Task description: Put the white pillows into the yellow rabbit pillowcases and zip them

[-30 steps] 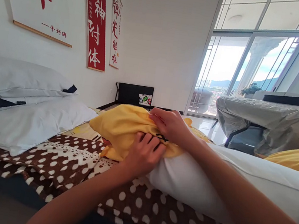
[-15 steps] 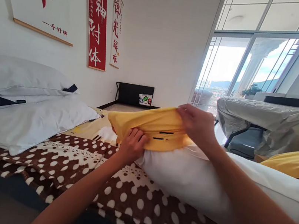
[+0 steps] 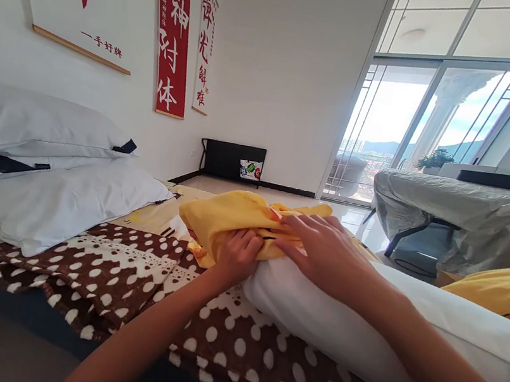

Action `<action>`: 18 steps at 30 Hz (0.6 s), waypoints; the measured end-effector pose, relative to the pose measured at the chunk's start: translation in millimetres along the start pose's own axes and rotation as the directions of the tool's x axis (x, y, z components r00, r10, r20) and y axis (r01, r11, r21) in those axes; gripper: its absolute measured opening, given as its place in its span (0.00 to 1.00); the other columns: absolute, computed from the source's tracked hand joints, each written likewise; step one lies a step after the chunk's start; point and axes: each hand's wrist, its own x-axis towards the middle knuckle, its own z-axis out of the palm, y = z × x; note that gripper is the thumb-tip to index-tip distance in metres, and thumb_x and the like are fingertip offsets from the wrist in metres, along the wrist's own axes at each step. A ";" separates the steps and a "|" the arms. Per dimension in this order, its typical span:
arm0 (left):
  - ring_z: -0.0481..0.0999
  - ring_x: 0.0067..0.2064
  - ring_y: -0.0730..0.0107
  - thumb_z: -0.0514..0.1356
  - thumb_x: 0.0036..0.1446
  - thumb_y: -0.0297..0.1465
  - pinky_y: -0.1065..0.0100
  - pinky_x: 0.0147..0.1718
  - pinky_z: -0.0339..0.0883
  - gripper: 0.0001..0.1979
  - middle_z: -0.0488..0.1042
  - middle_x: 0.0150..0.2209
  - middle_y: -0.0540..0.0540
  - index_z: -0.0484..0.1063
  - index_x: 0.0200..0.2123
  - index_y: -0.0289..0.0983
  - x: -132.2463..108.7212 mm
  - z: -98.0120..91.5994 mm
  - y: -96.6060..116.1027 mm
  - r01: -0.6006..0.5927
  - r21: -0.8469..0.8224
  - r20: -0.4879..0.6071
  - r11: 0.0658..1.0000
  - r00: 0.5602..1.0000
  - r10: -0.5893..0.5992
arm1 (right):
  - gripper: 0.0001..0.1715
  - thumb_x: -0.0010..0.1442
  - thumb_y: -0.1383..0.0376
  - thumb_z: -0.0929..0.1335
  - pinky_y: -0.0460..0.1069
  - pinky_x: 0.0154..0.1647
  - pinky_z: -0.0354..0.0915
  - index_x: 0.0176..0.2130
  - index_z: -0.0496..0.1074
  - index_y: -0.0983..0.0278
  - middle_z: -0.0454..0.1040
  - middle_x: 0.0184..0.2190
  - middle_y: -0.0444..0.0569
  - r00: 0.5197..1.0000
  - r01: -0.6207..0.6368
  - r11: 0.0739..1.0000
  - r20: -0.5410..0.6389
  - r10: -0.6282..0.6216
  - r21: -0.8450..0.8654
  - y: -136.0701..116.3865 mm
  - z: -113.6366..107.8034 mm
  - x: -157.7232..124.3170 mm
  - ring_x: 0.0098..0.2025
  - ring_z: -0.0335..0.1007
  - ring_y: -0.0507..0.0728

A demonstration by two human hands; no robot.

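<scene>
At the upper left of the frame, a white scroll (image 3: 79, 18) with red characters hung on the wall, then a red scroll (image 3: 176, 45) and a narrow white scroll (image 3: 203, 62). Below them, at the left edge, white pillows (image 3: 66, 201) lay piled on a brown blanket (image 3: 209, 334) with pale dots, which spread along the lower part. Near the centre, a black panel (image 3: 221, 157) stood against the far wall.

In the middle of the frame, just below that, the yellow cover (image 3: 214, 210) lay bunched at the near end of a long white pillow (image 3: 313, 314); how much of the pillow was inside could not be told. The left hand (image 3: 238, 255) had its fingers curled tight, grasping the cover's folds. Just right of it, the right hand (image 3: 319, 242) lay over the cover with fingers stretched out; whether they pinched any cloth could not be told. The pillow ran on toward the right edge. A glass sliding door (image 3: 390, 122) filled the upper right; below it stood a plastic-draped table (image 3: 428, 185), and a yellow cushion (image 3: 504, 286) lay at the right edge.
</scene>
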 end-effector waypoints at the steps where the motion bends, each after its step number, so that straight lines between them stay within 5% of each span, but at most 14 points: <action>1: 0.67 0.27 0.69 0.48 0.58 0.23 0.69 0.29 0.59 0.10 0.67 0.23 0.49 0.61 0.26 0.38 0.6 5.7 -4.3 0.022 -0.006 -0.015 1.000 1.000 -0.022 | 0.23 0.62 0.55 0.61 0.59 0.49 0.58 0.53 0.67 0.62 0.73 0.47 0.57 1.000 0.020 0.998 -0.001 -0.020 -0.056 -8.1 1.9 -9.6 0.48 0.68 0.64; 3: 0.67 0.27 0.69 0.48 0.58 0.24 0.69 0.28 0.59 0.10 0.66 0.23 0.49 0.60 0.25 0.38 5.6 15.9 -10.2 0.066 -0.026 -0.040 0.997 0.997 -0.067 | 0.31 0.59 0.56 0.64 0.64 0.52 0.55 0.60 0.60 0.62 0.67 0.55 0.62 1.000 -0.008 0.980 -0.026 0.003 -0.199 -22.5 11.1 -26.4 0.55 0.62 0.70; 6: 0.67 0.27 0.69 0.50 0.55 0.22 0.69 0.28 0.59 0.08 0.67 0.23 0.49 0.59 0.25 0.39 20.3 26.1 -13.2 0.187 -0.099 -0.002 0.977 0.982 -0.188 | 0.30 0.60 0.61 0.63 0.67 0.51 0.54 0.61 0.59 0.64 0.62 0.58 0.67 0.994 -0.110 0.922 -0.059 0.094 -0.370 -34.4 33.6 -40.5 0.58 0.56 0.75; 12: 0.67 0.26 0.69 0.52 0.47 0.20 0.69 0.26 0.56 0.08 0.70 0.24 0.51 0.58 0.26 0.40 44.5 24.8 -10.6 0.509 -0.158 0.303 0.846 0.841 -0.449 | 0.27 0.63 0.58 0.59 0.68 0.48 0.55 0.60 0.61 0.62 0.66 0.54 0.66 0.996 -0.094 0.904 -0.031 0.089 -0.416 -13.1 65.8 -33.1 0.53 0.61 0.74; 18: 0.69 0.27 0.67 0.51 0.52 0.22 0.68 0.27 0.54 0.07 0.68 0.24 0.51 0.59 0.27 0.40 58.3 23.5 39.6 0.566 -0.173 0.505 0.806 0.753 -0.421 | 0.20 0.61 0.67 0.59 0.61 0.45 0.56 0.50 0.70 0.68 0.72 0.45 0.65 0.994 -0.087 0.897 0.023 0.108 -0.434 21.5 75.4 -6.8 0.46 0.64 0.69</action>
